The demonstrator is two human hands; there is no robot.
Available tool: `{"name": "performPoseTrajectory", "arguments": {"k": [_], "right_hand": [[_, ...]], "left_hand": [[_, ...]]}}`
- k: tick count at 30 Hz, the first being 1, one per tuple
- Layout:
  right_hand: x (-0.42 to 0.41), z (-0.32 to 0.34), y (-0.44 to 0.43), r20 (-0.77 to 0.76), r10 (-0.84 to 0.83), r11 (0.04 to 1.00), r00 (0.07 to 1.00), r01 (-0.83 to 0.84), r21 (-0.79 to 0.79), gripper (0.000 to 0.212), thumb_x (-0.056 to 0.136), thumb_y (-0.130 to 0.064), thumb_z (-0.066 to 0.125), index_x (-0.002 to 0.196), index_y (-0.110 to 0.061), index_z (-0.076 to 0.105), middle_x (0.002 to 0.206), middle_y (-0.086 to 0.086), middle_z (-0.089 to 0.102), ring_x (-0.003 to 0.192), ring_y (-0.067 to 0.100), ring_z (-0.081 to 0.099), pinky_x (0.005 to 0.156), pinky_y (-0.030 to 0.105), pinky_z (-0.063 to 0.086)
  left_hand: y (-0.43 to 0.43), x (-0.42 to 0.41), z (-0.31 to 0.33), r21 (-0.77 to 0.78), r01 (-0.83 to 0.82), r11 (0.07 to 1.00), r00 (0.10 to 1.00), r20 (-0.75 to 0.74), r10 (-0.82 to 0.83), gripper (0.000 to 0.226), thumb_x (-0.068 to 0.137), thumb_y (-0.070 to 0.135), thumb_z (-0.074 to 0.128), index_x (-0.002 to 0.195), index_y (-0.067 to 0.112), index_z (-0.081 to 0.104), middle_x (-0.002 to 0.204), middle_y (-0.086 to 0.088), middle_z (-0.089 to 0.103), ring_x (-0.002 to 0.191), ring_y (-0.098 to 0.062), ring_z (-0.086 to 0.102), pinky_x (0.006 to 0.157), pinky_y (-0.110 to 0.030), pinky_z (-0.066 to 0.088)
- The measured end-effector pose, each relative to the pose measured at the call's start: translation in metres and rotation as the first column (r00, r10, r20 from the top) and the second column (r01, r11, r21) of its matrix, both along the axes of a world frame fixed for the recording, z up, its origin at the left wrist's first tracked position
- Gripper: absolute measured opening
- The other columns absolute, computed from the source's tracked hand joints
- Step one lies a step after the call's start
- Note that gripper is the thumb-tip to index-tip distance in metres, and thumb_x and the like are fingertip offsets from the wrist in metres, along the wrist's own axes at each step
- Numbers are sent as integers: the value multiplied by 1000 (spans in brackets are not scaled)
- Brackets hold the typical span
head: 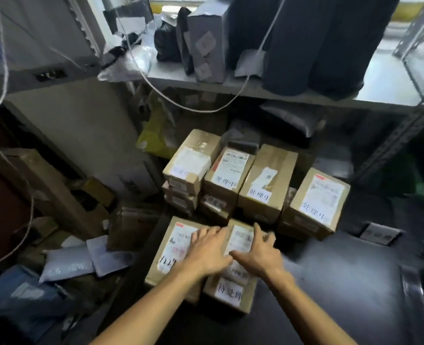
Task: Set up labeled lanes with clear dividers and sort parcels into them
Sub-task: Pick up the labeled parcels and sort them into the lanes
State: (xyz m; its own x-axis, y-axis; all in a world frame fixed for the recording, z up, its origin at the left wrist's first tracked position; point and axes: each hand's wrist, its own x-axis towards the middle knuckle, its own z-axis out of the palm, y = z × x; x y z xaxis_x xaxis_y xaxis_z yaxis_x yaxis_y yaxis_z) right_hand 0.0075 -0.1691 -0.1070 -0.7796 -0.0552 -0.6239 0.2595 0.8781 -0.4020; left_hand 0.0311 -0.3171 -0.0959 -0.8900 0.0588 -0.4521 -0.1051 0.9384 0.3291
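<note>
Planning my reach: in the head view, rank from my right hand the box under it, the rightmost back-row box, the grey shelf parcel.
1. Box under the right hand, touching.
2. Rightmost back-row box, ahead right.
3. Grey shelf parcel, above, farthest.

Brown cardboard boxes [273, 160]; white labels [322, 192] with black handwritten characters, some with a red mark at the top corner. Black floor [342, 282], pale grey shelf [390, 80], white cord [193, 109]. One yellow bag [156, 135], one black bag [167, 43], charcoal rolls [312, 41] with faint vertical ribbing, pale grey mailers [67, 263].
</note>
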Motion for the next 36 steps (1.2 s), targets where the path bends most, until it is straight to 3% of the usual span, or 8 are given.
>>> {"name": "performPoseTrajectory", "arguments": {"k": [5,9,12,15,18,22,27,36], "right_hand": [[-17,-19,14,77,-69,998,995,69,-1,117,78,-58,72,159,-27,-8,162,22,6,138,45,39,112,47,39],[-18,-33,19,130,-100,988,986,114,-108,122,82,-43,75,157,-21,-19,149,23,44,131,38,52,104,39,45],[-15,-43,19,174,-285,922,942,320,-221,127,81,-31,79,155,-17,-23,139,14,58,123,35,60,99,48,51],[-11,-48,21,245,-467,802,850,524,-288,99,80,-21,83,153,-6,18,129,10,66,116,30,65,96,52,53],[-7,-43,24,306,-521,717,796,603,-348,47,85,-13,77,126,-2,58,121,14,71,111,31,68,99,50,53],[-3,-24,27,286,-627,604,725,684,-409,54,92,-29,71,134,-4,47,128,12,66,115,28,65,92,39,52],[11,2,36,215,-713,489,668,692,-531,52,95,-30,66,139,-10,48,129,8,66,118,26,64,107,46,48],[79,60,107,-149,-826,539,543,687,-487,83,70,-70,70,142,-38,42,132,3,58,117,19,60,107,44,47]], "left_hand": [[4,-38,-20,-71,122,990,992,22,-120,85,80,42,62,153,28,19,155,-5,33,144,-30,16,119,-46,8],[8,-52,-32,-92,203,975,979,31,-201,89,81,43,62,155,26,14,154,-8,34,146,-30,14,119,-49,-6],[10,-55,-36,-80,185,980,983,23,-183,91,82,43,63,155,25,12,150,-13,38,145,-31,19,120,-49,-8],[12,-53,-35,51,94,994,995,41,-96,92,82,37,63,156,27,9,146,-13,40,143,-29,28,122,-48,-3],[15,-51,-29,265,-38,964,994,108,10,89,84,30,64,155,36,10,151,-7,31,138,-28,36,117,-45,28],[21,-53,-12,329,-66,942,997,66,47,86,86,28,63,154,37,12,152,-3,31,138,-25,35,111,-43,38],[40,-58,20,341,34,940,999,-14,-31,81,88,35,60,155,36,16,148,-7,41,135,-28,42,109,-40,37],[110,-23,60,540,74,838,994,-103,-22,71,91,35,59,153,32,26,149,1,47,134,-17,46,102,-31,38]]}}
